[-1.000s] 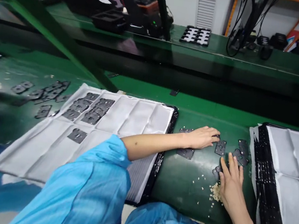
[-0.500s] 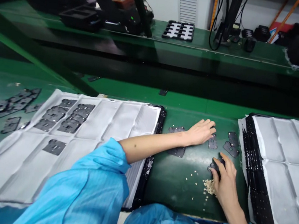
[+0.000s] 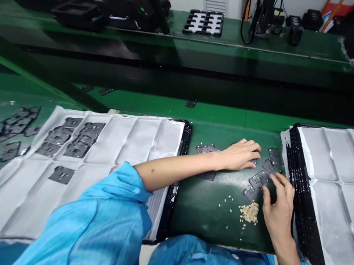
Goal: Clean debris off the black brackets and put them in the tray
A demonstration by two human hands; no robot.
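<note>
My left hand (image 3: 241, 155) reaches across the green tabletop, palm down, fingers stretched out over a dark piece that it mostly hides. My right hand (image 3: 280, 206) is open, thumb and fingers apart, just right of a flat dark plate with cut-outs (image 3: 256, 184). More dark plates (image 3: 273, 160) lie beyond its fingertips. Under my left forearm, another group of dark plates (image 3: 207, 149) is partly covered. A small heap of pale beige chips (image 3: 249, 212) sits left of my right hand, with several loose chips scattered around it.
On the left, a white-lined tray (image 3: 89, 194) bears several dark plates (image 3: 78, 147). Loose plates (image 3: 16, 125) lie on the green table beyond it. At right stands a stack of black trays topped with a white liner (image 3: 341, 204). A shelf (image 3: 230, 37) runs across the back.
My right hand has let go of a dark plate, which now lies flat on the table, and has moved right with its fingers apart. My left hand has shifted slightly right.
</note>
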